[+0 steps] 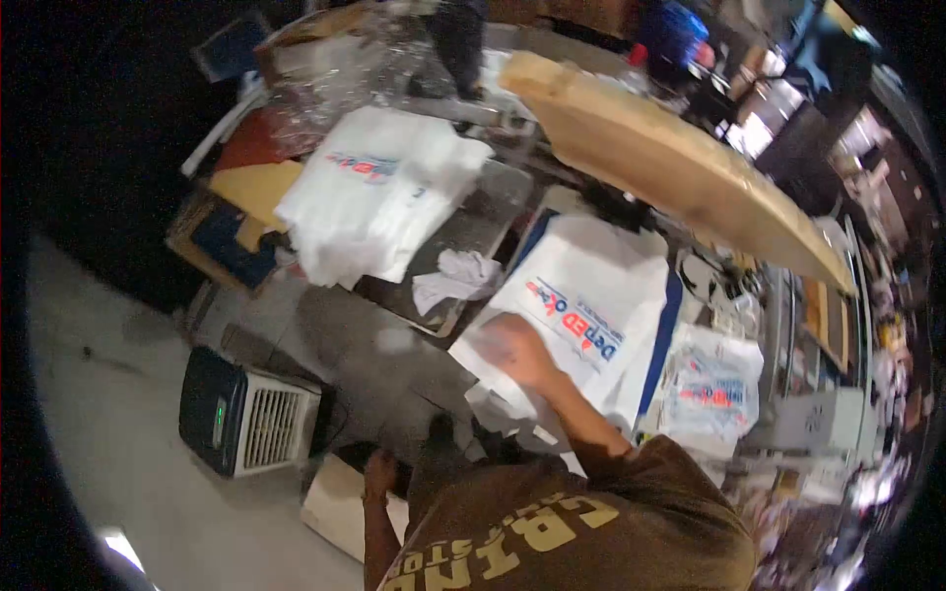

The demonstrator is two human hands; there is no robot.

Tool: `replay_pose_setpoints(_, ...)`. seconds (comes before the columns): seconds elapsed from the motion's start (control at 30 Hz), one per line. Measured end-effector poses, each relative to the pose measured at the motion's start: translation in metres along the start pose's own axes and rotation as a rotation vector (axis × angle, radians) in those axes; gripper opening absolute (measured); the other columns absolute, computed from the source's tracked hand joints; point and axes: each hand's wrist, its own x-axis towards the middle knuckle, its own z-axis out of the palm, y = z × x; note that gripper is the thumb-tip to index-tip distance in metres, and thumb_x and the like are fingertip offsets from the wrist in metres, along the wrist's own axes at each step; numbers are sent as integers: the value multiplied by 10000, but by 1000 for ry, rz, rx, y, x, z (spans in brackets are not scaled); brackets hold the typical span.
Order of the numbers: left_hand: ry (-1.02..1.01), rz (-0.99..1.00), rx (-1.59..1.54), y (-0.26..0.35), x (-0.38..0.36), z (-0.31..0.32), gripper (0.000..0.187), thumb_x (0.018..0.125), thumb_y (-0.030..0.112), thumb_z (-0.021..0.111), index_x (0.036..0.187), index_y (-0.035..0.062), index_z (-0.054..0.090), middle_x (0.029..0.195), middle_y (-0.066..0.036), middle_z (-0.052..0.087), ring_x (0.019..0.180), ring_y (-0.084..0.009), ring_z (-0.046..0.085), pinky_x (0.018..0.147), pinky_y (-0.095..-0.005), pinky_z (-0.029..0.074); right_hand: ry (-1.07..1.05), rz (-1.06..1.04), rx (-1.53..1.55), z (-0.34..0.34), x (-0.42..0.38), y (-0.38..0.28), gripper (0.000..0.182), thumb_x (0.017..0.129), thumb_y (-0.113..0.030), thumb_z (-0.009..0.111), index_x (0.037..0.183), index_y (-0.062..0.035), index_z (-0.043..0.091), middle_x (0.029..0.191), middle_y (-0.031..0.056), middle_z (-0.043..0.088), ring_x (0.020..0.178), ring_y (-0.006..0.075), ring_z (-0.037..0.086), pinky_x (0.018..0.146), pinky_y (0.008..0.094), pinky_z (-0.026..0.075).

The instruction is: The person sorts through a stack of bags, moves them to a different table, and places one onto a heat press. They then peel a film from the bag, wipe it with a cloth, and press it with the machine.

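My right hand [510,353], blurred by motion, is over the lower left corner of a white printed garment [591,266]; its fingers are too smeared to read. The garment lies spread on a flat board with dark blue edges [662,345], its red and blue lettering uncovered. Lower down, my left hand [380,475] hangs beside a white box-like object [340,502], its fingers too dark to make out. A stack of white printed garments [384,187] rests at the upper left, and a crumpled white cloth [458,279] lies between it and the board.
Over the upper right side extends a long tan padded board [680,163]. Another white printed piece [708,389] lies at the right. A dark and white appliance with a grille [251,414] stands on the floor [118,394] at left. Clear plastic wrap [345,79] is heaped at the top.
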Motion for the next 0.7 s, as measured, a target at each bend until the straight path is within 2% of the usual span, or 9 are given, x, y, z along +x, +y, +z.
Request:
replay_pose_setpoints(0.07,51,271,-447,15,59,-4,494,997,458,542,1260,56,657,1267,-170,667,1131,-383,641,975,-501,493,234,173,-107,-48,-30,-10,215,850,-177,730,987,-11,721,961,183,677,926,360,620,862,430,493)
replay_pose_setpoints(0.1,-13,287,-402,49,82,-20,536,998,488,543,1296,52,631,1269,-174,664,1127,-365,645,974,-485,493,401,372,-21,-55,-62,21,205,831,-117,705,1004,-7,705,973,177,660,909,354,615,843,435,491)
replay_pose_setpoints(0.13,-76,302,-358,94,99,-38,580,999,518,544,1331,47,606,1271,-178,660,1123,-348,650,972,-469,492,470,391,-288,-79,-81,7,274,804,-104,712,1061,-16,681,992,181,634,913,357,598,834,440,485)
replay_pose_setpoints(0.27,-137,778,-492,249,133,-94,590,977,449,637,1371,19,548,1213,-170,681,1075,-241,667,901,-366,511,665,681,-777,-103,-168,23,556,795,-243,789,1261,-20,585,1047,214,562,959,382,551,840,476,458)
replay_pose_setpoints(0.33,-223,816,-424,304,147,-88,549,964,398,665,1334,5,563,1167,-164,697,1036,-238,679,861,-357,521,644,866,-725,-93,-184,33,651,777,-320,814,1292,-6,568,1073,235,555,984,397,541,871,490,451)
replay_pose_setpoints(0.37,-263,828,-375,321,152,-80,510,951,348,693,1297,-9,578,1122,-157,713,997,-234,692,822,-349,530,637,793,-756,-87,-186,31,710,775,-372,821,1313,4,549,1109,238,560,1007,398,540,889,488,455)
replay_pose_setpoints(0.53,-120,1005,-122,334,149,-52,371,875,167,750,1178,4,610,872,-107,722,746,-224,684,708,-328,534,659,938,-845,-84,-171,4,797,754,-457,823,1325,23,544,1207,251,549,1080,413,546,926,482,467)
replay_pose_setpoints(0.63,-113,845,-414,332,120,-71,315,858,7,737,1140,-32,604,882,-82,705,767,-155,661,690,-289,517,682,985,-688,-94,-175,13,835,756,-495,810,1341,30,528,1198,245,538,1035,418,568,905,478,489)
replay_pose_setpoints(0.7,-143,814,-632,317,124,-61,291,874,7,724,1135,-40,604,903,-72,698,792,-142,653,704,-276,511,711,926,-552,-95,-179,17,882,748,-519,817,1357,32,495,1149,277,589,949,431,625,831,482,526)
